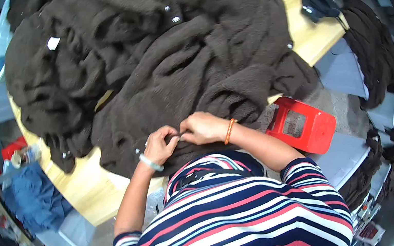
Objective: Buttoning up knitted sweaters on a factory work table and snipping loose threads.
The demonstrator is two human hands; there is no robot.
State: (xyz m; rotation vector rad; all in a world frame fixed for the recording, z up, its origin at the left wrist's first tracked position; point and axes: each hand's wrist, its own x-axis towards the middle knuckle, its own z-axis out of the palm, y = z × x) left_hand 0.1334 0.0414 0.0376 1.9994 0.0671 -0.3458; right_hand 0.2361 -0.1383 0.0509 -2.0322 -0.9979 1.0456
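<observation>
Dark brown fleece garments (159, 85) lie heaped in thick folds, with a few small shiny round fasteners (176, 19) and a white tag (53, 43) on them. At the near edge of the pile, my left hand (160, 146) and my right hand (204, 128) meet fingertip to fingertip. Both are closed in a pinch on the brown fabric. Whatever small part sits between the fingertips is too small to make out. A pale bangle circles my left wrist, and an orange band is on my right.
The pale wooden table (85, 186) carries the pile. A red plastic stool (320, 128) stands to my right. A blue cloth (37, 196) lies at the left in a light bin. More brown garments (375, 49) hang over grey bins at the right. A dark pouch (318, 1) rests at the table's far right corner.
</observation>
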